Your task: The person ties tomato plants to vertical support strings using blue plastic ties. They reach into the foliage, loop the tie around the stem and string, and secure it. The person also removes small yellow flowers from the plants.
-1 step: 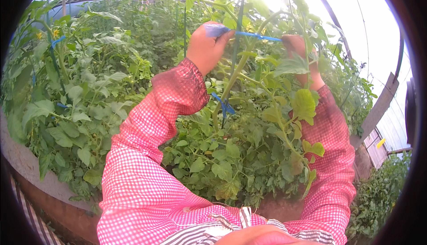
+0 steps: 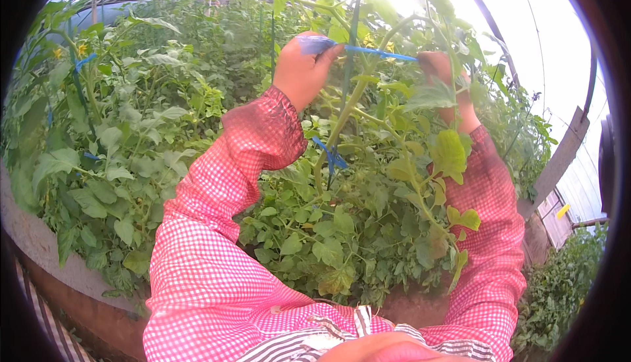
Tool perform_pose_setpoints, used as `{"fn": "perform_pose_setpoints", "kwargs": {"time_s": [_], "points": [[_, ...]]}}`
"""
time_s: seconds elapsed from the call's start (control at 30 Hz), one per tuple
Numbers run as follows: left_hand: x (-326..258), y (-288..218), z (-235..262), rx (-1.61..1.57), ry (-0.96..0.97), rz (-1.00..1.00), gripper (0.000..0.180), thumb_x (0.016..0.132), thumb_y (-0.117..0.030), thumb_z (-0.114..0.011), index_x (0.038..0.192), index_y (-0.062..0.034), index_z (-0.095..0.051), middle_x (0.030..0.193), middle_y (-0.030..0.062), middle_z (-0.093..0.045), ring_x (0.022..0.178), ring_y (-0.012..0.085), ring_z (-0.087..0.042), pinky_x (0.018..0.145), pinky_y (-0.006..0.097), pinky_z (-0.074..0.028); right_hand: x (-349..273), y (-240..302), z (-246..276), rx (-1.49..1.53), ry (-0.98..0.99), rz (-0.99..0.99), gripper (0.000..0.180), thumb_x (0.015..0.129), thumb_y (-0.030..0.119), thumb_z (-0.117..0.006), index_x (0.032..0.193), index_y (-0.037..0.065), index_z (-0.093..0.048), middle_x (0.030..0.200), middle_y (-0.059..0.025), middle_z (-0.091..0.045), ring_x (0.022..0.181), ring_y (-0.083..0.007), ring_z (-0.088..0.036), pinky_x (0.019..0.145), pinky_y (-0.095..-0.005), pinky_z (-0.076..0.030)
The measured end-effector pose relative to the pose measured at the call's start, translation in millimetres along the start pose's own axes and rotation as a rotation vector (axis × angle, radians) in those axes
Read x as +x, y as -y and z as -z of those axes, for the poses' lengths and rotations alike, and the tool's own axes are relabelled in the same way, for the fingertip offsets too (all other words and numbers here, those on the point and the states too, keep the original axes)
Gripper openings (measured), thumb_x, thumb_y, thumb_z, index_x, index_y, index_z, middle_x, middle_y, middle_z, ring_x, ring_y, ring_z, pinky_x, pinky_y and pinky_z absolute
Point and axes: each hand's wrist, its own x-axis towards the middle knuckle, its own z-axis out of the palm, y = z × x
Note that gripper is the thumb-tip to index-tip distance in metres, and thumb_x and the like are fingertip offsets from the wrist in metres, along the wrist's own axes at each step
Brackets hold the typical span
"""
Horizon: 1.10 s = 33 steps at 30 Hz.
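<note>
A blue plastic tie strip (image 2: 378, 51) is stretched taut between my two hands, crossing in front of a thick green tomato stem (image 2: 355, 96) and a dark green support strap (image 2: 350, 40). My left hand (image 2: 301, 69) is closed on one end, with a loose bunch of blue strip over its knuckles. Around the other end my right hand (image 2: 439, 69) is closed, its fingers partly hidden by leaves. Lower on the same stem sits a knotted blue tie (image 2: 332, 155). Yellow flowers show near the strip.
Dense tomato plants (image 2: 118, 145) fill the left and back. Another blue tie (image 2: 85, 61) holds a stem at far left. A pale bed edge (image 2: 52, 250) curves at lower left. A slanted board (image 2: 559, 155) and clear plastic sheeting stand at right.
My left hand has shifted very slightly left, with the strip still pulled tight. My right hand is almost unmoved.
</note>
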Motion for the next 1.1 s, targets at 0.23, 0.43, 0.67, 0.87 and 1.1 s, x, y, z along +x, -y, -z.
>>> {"fn": "perform_pose_setpoints", "kwargs": {"time_s": [0.23,0.43,0.67,0.87,1.1], "points": [[-4.2,-9.9,-1.3,-0.228,0.045,0.05,0.024,0.089,-0.025,-0.061,0.092,-0.0013,-0.066,0.077,0.0071,-0.064,0.069,0.0153,-0.061,0.066,0.028,-0.048,-1.2,-3.3,-7.1,0.227,-0.012,-0.05,0.019,0.088,0.011,-0.058,0.106,0.005,-0.061,0.098,-0.012,-0.062,0.086,-0.0235,-0.062,0.075,-0.0314,-0.051],[11.2,-28.3,-18.4,-0.413,0.279,0.001,0.023,0.088,-0.022,-0.061,0.098,-0.002,-0.065,0.082,0.0071,-0.064,0.074,0.0179,-0.061,0.069,0.03,-0.049,-1.0,16.0,-15.0,0.314,-0.073,-0.003,0.015,0.087,0.013,-0.061,0.099,0.005,-0.06,0.092,-0.0108,-0.062,0.08,-0.0254,-0.062,0.068,-0.0351,-0.049],[16.6,-25.4,-35.5,-0.025,0.241,-0.295,0.016,0.078,-0.013,-0.065,0.093,-0.0095,-0.067,0.083,0.0072,-0.06,0.075,0.0243,-0.061,0.068,0.034,-0.05,7.6,49.6,6.0,0.351,-0.079,0.267,0.021,0.08,0.006,-0.065,0.1,0.004,-0.06,0.082,-0.0091,-0.062,0.069,-0.0229,-0.059,0.06,-0.035,-0.046],[12.8,-28.6,-29.6,0.18,0.218,-0.477,0.022,0.073,-0.008,-0.067,0.095,-0.0105,-0.066,0.08,0.0056,-0.061,0.073,0.0264,-0.062,0.062,0.034,-0.05,18.5,57.0,4.0,0.41,-0.145,0.19,0.029,0.084,0.004,-0.06,0.113,0.004,-0.057,0.079,-0.0109,-0.058,0.066,-0.0191,-0.057,0.061,-0.0306,-0.046],[15.6,-31.5,-26.4,-0.23,0.257,-0.069,0.013,0.079,-0.011,-0.067,0.09,-0.0068,-0.061,0.083,0.0059,-0.064,0.073,0.0172,-0.064,0.064,0.029,-0.052,3.8,47.4,-0.8,0.349,0.049,-0.069,0.01,0.085,0.007,-0.061,0.094,0.003,-0.058,0.076,-0.0122,-0.063,0.067,-0.0248,-0.061,0.06,-0.036,-0.047]]}}
